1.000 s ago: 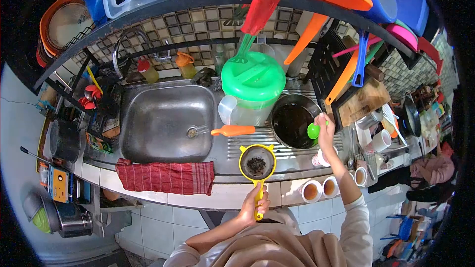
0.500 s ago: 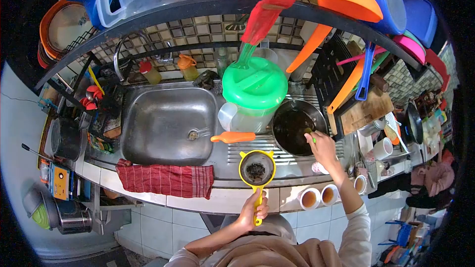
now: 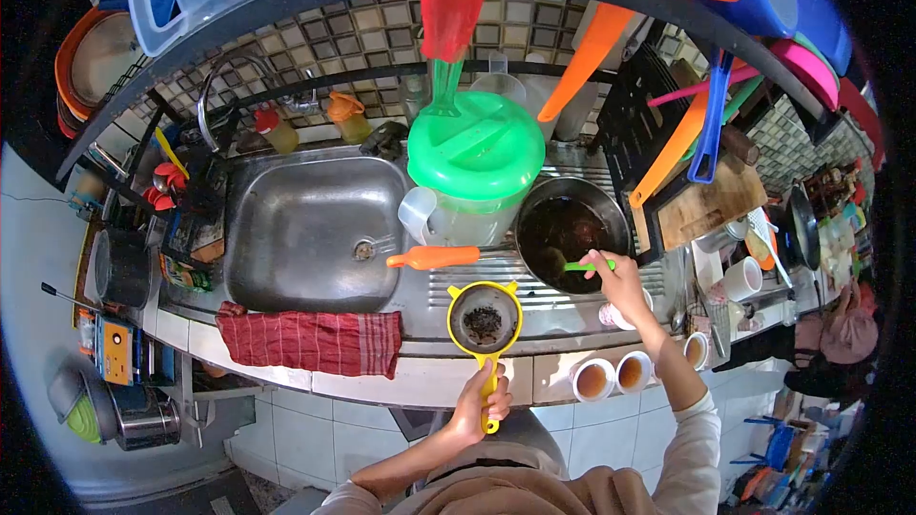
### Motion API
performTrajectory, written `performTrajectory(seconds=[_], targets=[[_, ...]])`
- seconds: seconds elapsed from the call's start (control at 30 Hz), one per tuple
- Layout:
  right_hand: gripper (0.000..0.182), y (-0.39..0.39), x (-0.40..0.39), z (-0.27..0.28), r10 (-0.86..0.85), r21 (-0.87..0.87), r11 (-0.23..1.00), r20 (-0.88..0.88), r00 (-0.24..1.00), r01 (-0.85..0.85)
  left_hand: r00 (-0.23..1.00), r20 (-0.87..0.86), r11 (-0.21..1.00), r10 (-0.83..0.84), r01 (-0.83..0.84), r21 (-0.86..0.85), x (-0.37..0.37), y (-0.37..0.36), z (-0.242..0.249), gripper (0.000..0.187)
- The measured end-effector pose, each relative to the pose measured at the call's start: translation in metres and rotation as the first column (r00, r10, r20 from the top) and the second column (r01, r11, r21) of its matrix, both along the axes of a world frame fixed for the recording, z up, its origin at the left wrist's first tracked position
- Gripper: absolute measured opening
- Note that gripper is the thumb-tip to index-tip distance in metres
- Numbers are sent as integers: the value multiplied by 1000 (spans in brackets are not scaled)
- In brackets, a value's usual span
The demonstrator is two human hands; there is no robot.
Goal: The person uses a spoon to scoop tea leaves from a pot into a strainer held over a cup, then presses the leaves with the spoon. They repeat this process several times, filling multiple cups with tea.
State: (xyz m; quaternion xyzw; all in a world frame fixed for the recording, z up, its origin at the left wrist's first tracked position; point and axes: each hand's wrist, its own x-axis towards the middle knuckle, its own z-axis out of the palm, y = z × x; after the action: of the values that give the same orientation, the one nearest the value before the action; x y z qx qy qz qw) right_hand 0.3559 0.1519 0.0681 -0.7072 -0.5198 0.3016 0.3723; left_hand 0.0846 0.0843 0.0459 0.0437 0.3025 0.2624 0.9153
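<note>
My left hand (image 3: 480,401) is closed around the handle of a yellow strainer (image 3: 482,355), held level at the counter's front edge. Dark wet leaves (image 3: 484,324) lie in its mesh. My right hand (image 3: 620,284) grips a green-handled spoon (image 3: 577,267) over the near side of a saucepan (image 3: 571,185). The spoon's head points left inside the pan and is partly lost against the dark brown liquid (image 3: 572,229). The pan's orange handle (image 3: 434,257) sticks out to the left. Beneath my right wrist is a patterned cup (image 3: 622,314), partly hidden.
Cups of brown liquid (image 3: 593,381) stand along the front edge, by my right forearm. A green-lidded pitcher (image 3: 477,148) is behind the pan handle. Left of it is a steel sink (image 3: 305,267) with a red cloth (image 3: 310,343) in front. Utensils hang from the rack (image 3: 363,24) overhead.
The spoon has swung: more of its green handle shows, and its head now reaches left in the pan. The strainer stays in my left hand. The whole view has shifted slightly.
</note>
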Motion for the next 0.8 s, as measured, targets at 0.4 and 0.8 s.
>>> performTrajectory(seconds=[0.4,0.8], targets=[[34,0,8,11,-80,-88,995,-409,909,48,998,-27,998,50,-49,26,6,-4,1,29],[24,-6,3,15,85,-112,984,-371,925,-136,997,-24,996,74,-72,59,11,-7,-4,29]])
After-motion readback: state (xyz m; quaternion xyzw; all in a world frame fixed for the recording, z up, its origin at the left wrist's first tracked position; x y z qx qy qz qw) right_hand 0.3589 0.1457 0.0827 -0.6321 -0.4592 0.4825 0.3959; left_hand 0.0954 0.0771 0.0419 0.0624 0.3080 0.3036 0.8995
